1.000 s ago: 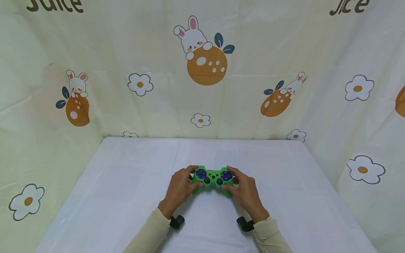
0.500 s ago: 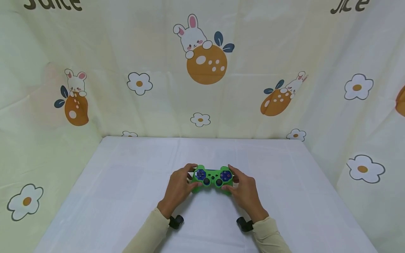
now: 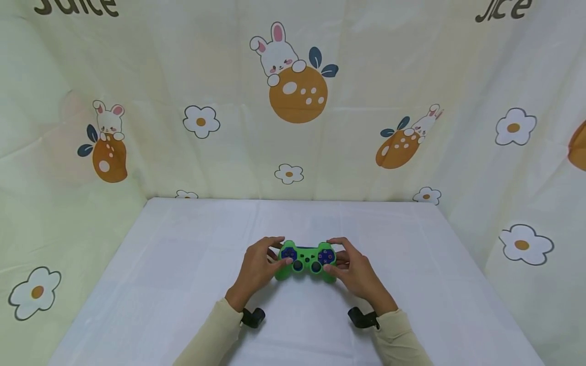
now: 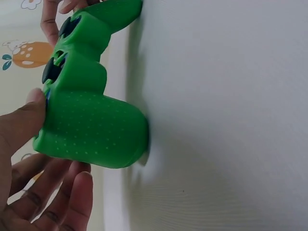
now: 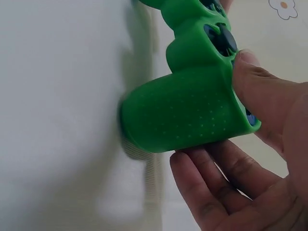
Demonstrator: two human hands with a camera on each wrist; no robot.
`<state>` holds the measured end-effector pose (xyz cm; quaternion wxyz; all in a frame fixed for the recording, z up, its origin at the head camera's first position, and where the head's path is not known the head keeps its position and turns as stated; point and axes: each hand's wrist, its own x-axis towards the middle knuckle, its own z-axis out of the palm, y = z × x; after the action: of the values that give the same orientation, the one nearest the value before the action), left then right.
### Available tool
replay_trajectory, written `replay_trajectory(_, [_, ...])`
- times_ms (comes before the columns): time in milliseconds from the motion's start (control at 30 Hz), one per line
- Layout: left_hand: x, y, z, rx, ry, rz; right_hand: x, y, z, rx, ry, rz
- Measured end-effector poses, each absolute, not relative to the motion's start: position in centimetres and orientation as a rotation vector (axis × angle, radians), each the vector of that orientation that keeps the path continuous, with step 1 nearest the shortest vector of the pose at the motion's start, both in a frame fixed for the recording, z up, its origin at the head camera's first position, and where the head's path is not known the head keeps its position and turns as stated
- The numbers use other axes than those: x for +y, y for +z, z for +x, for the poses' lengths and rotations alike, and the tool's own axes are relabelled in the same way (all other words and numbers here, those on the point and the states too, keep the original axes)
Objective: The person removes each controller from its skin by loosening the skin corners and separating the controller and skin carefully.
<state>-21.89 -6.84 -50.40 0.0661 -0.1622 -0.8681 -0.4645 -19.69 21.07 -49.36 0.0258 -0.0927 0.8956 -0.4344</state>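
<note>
A person is holding a green game controller [image 3: 307, 258] in both hands, about midway between the sides of a white table [image 3: 192, 274]. The left hand [image 3: 255, 265] is grasping the controller's left end: its thumb is resting on the front face by the blue directional pad [image 3: 288, 252], its index finger is reaching the top edge, and other fingers are curling behind. The right hand [image 3: 360, 273] is grasping the opposite end in much the same way, its thumb resting just beside the right black stick [image 3: 316, 267], below the blue button pad [image 3: 326, 256]. The left black stick [image 3: 298, 266] is standing uncovered near the left thumb.

In both wrist views the controller is tilting, its dotted handles pointing down toward the table. The handle ends are sitting very close to the white surface and casting shadows on it; whether they are touching it cannot be told for sure.

A black wrist camera [image 3: 253, 317] is sitting on the left wrist and a second black camera [image 3: 362, 318] on the right one, each beside the cuff of a beige sleeve [image 3: 212, 330]. Behind the table a cream curtain [image 3: 233, 162] is hanging, showing a printed rabbit [image 3: 279, 57] leaning on an orange fruit [image 3: 298, 99], white flowers [image 3: 201, 122] and, along the top, partly cut-off dark lettering [image 3: 75, 6].
</note>
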Motion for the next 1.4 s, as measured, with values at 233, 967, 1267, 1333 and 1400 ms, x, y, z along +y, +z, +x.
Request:
replay_trajectory(233, [-7.1, -50.1, -22.0, -2.639, -1.486, -0.486, 21.2, -49.2, -20.0, 2.758, -1.305, -0.28])
replay_trajectory(967, [-7.4, -49.3, -22.0, -2.641, -1.537, -0.506, 20.9, -49.0, -19.9, 2.75, -1.419, -0.339])
replay_trajectory(1267, [-7.2, -49.3, -22.0, -2.581, -1.494, -0.473, 20.5, -49.0, -19.9, 2.785, -1.478, -0.372])
replay_trajectory(1333, [-7.2, -49.3, -22.0, -2.582, -1.495, -0.451, 20.3, -49.1, -20.0, 2.791, -1.488, -0.365])
replay_trajectory(1400, [-7.1, -49.4, -22.0, -2.583, -1.483, -0.445, 20.3, -49.2, -20.0, 2.805, -1.487, -0.368])
